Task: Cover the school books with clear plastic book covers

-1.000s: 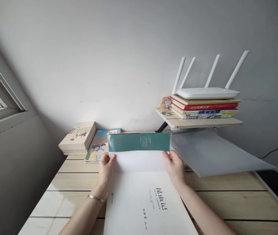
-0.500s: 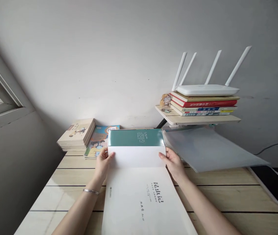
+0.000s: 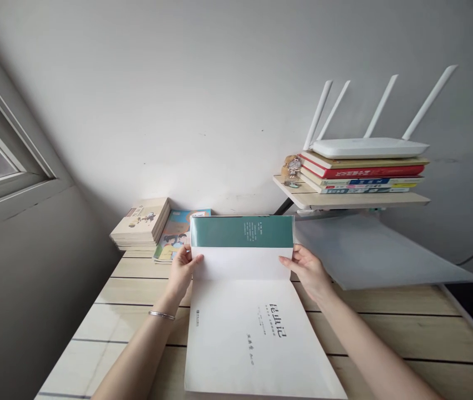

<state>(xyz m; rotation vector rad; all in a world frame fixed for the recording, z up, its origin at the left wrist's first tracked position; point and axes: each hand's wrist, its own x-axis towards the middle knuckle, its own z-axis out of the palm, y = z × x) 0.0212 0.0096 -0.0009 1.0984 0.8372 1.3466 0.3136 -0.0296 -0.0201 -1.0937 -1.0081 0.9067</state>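
The left hand (image 3: 182, 271) pinches the left edge of a teal-and-white paper jacket (image 3: 242, 239), raised at the far end of a large white softcover book (image 3: 253, 339) lying on the pale wooden surface (image 3: 386, 328). The right hand (image 3: 309, 271) touches the jacket's right edge, though whether it grips is hard to tell.
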